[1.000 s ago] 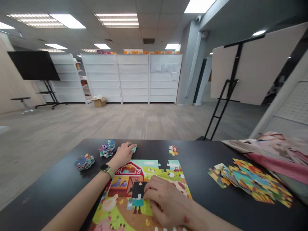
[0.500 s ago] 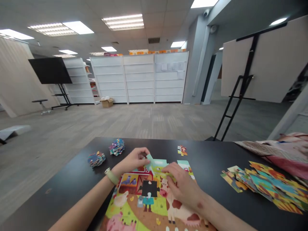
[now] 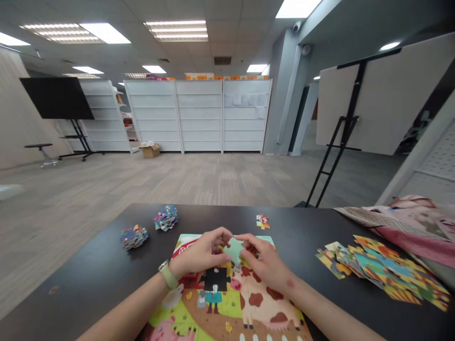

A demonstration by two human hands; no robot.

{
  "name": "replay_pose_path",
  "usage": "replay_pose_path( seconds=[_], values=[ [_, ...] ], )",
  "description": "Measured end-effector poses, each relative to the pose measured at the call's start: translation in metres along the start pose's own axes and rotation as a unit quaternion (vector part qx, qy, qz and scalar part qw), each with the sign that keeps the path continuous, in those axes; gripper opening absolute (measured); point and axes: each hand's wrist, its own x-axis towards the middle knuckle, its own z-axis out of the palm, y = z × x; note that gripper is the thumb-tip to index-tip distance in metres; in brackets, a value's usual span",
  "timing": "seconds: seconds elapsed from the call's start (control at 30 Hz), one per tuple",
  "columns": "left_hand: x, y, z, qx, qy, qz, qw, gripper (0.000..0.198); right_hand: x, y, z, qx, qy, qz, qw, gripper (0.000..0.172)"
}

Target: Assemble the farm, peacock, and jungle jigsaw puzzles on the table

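Over the puzzle point(image 3: 227, 315), both hands meet. The left hand point(image 3: 201, 255) and right hand point(image 3: 267, 266) pinch one pale green piece point(image 3: 234, 249) by the fingertips, just above the puzzle's top half. A gap point(image 3: 216, 279) shows below. I think fitting the piece calls for lining up its knobs.

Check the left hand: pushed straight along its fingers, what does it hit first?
The left hand points rightward at the teal puzzle piece that it pinches. Just beyond is probably the right hand, gripping the piece's other side, though depth is unclear.
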Motion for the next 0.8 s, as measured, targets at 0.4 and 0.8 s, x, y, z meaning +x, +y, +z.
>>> replay_pose_path(
  seconds=[0.4,0.8],
  values=[
    [-0.006,0.007,-0.027,0.344,-0.181,-0.028,0.921,0.125,0.02,0.047,-0.031,-0.133,0.011,-0.02,0.991,0.029],
    [-0.005,0.01,-0.026,0.338,-0.196,-0.061,0.919,0.128,0.021,0.067,-0.03,-0.216,0.041,0.003,0.976,0.029]
  ],
)
